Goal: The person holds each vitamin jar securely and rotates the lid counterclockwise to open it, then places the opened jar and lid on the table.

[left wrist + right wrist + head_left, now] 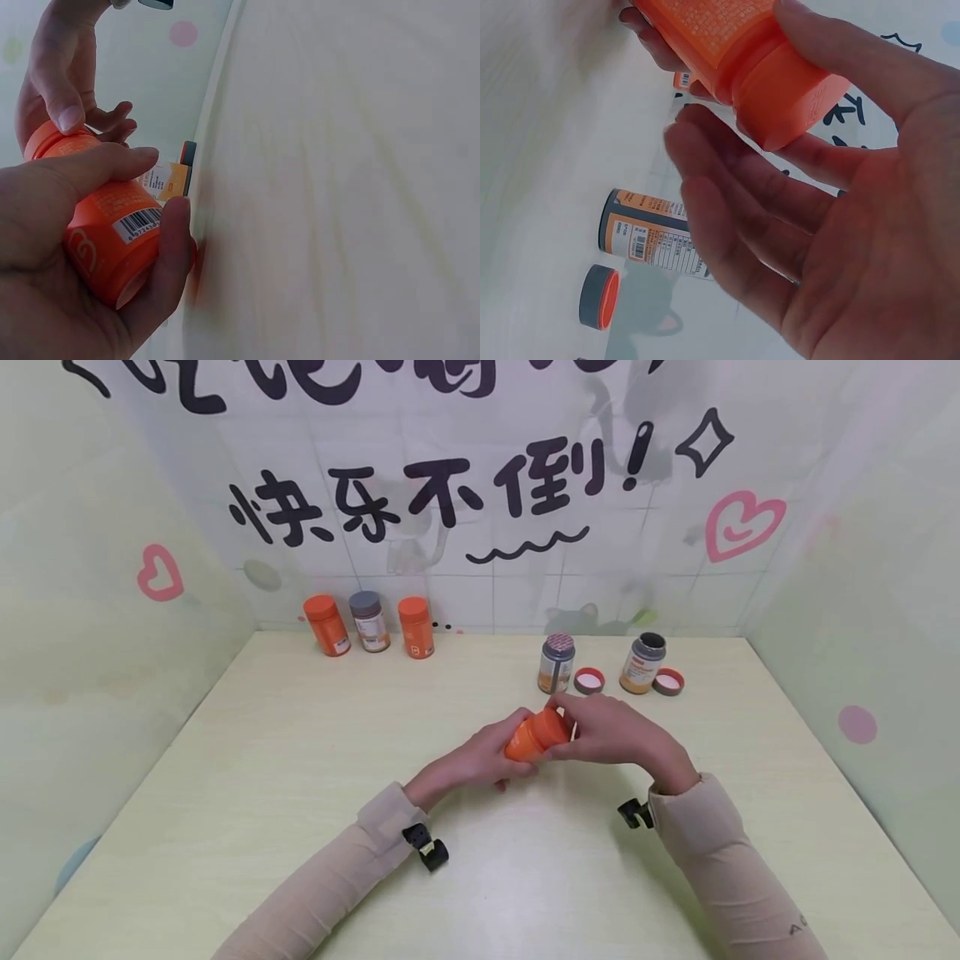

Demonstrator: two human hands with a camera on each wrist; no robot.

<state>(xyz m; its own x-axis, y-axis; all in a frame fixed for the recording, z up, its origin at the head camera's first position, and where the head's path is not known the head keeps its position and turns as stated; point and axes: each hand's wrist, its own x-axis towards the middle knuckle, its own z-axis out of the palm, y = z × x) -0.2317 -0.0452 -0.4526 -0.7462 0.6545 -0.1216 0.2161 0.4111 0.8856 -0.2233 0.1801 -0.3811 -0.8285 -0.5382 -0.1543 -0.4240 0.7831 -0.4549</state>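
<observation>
My left hand [491, 753] grips an orange bottle [124, 225] round its body, thumb along one side and fingers beneath; a barcode label faces the left wrist camera. In the head view the bottle is held tilted over the table, its capped end up and to the right. At that end my right hand [618, 731] pinches the ribless orange cap [791, 97] between thumb and index finger. The other fingers [735, 217] of that hand are spread loosely away from the cap. The cap sits on the bottle's neck.
At the back left stand an orange bottle [327, 627], a grey-capped bottle [370, 622] and another orange bottle [417, 628]. Back right, two uncapped grey bottles, one foil-topped [557, 664] and one dark-mouthed [642, 665], stand beside upturned caps [589, 681]. Walls [862, 610] enclose the table [262, 760].
</observation>
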